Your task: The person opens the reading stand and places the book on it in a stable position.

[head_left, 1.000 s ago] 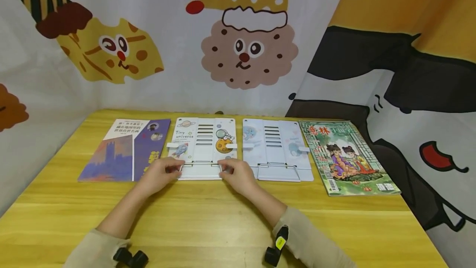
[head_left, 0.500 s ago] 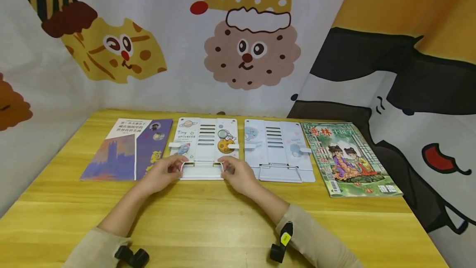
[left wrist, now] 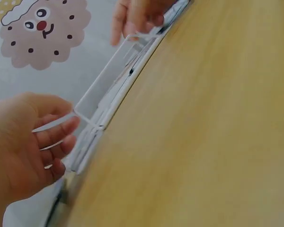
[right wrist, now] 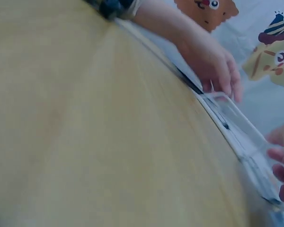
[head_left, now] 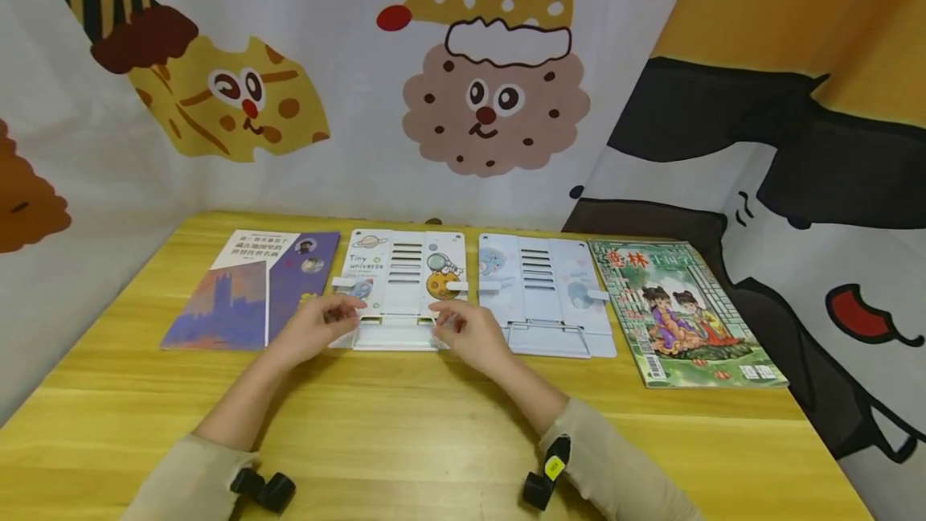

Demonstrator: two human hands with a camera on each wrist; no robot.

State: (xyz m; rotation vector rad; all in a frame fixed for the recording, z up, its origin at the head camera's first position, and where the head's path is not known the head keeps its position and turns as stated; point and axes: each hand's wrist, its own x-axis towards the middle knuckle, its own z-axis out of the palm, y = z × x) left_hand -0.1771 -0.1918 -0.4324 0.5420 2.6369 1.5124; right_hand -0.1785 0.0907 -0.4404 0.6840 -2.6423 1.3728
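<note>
A white folding book stand (head_left: 405, 264) with "Tiny universe" and an astronaut print lies flat on the table. Its wire bracket (left wrist: 103, 73) is raised at an angle from the front edge. My left hand (head_left: 314, 330) is at the bracket's left corner, fingers loosely bent and spread, fingertips right at the wire in the left wrist view. At the right corner is my right hand (head_left: 473, 334), thumb and fingers parted beside the wire. Neither hand is wrapped around the bracket. A second, pale blue-printed book stand (head_left: 542, 280) lies just to the right.
A purple book (head_left: 239, 304) lies on the left of the wooden table (head_left: 405, 432), partly behind my left hand. On the right lies a green magazine (head_left: 690, 312). A cartoon-printed curtain (head_left: 347, 183) hangs behind the table's back edge.
Both hands have loosened from the bracket's corners, which they held earlier, and the fingers have lifted slightly. The bracket has tilted up a little; stands, book and magazine stay in place.
</note>
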